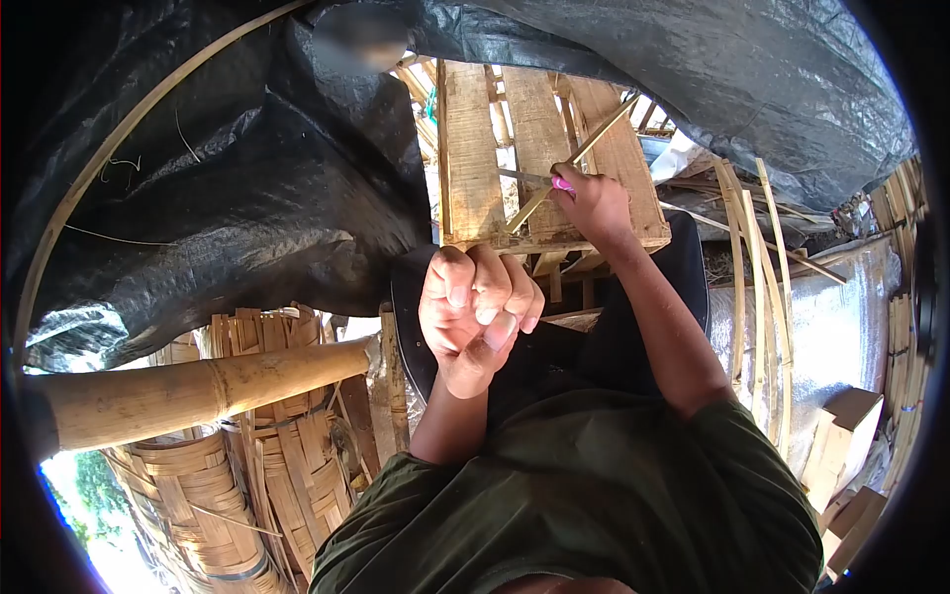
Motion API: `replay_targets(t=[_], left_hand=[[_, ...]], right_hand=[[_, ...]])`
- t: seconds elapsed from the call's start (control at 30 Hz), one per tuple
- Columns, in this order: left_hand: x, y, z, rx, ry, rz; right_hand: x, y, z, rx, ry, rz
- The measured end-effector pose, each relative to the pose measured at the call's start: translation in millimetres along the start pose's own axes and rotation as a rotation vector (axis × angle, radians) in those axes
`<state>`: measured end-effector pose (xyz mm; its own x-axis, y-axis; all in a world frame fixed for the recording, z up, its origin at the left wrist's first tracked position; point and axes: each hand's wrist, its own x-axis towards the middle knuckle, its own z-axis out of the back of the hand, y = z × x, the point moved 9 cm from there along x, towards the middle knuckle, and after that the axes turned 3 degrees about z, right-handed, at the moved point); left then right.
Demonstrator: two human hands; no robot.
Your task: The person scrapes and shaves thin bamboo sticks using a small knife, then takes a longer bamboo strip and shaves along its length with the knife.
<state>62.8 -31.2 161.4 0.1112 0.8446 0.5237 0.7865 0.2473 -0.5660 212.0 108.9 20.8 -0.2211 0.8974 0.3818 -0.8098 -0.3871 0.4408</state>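
My right hand (597, 206) is closed around the pink handle of a knife (524, 176), whose blade points left above a slatted wooden table (470, 148). A thin bamboo strip (606, 126) lies slantwise by the same hand and passes beside the knife; whether the fingers also hold it is hard to tell. My left hand (475, 312) is raised in front of the table's near edge, palm turned up, its fingers curled in and the thumb bent over near the fingertips. Anything small between those fingers cannot be made out.
A thick bamboo pole (213, 388) crosses at the left, above woven bamboo baskets (203, 495). Black plastic sheeting (228, 198) hangs at the upper left and top. Long bamboo strips (762, 287) lean at the right, near a wooden block (841, 441).
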Motion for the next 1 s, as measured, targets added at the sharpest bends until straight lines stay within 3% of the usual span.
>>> replay_targets(t=[1.0], left_hand=[[-3.5,-1.1,-2.2,0.047,-0.032,-0.012]], right_hand=[[-0.1,-0.2,-0.2,0.0,0.016,-0.001]])
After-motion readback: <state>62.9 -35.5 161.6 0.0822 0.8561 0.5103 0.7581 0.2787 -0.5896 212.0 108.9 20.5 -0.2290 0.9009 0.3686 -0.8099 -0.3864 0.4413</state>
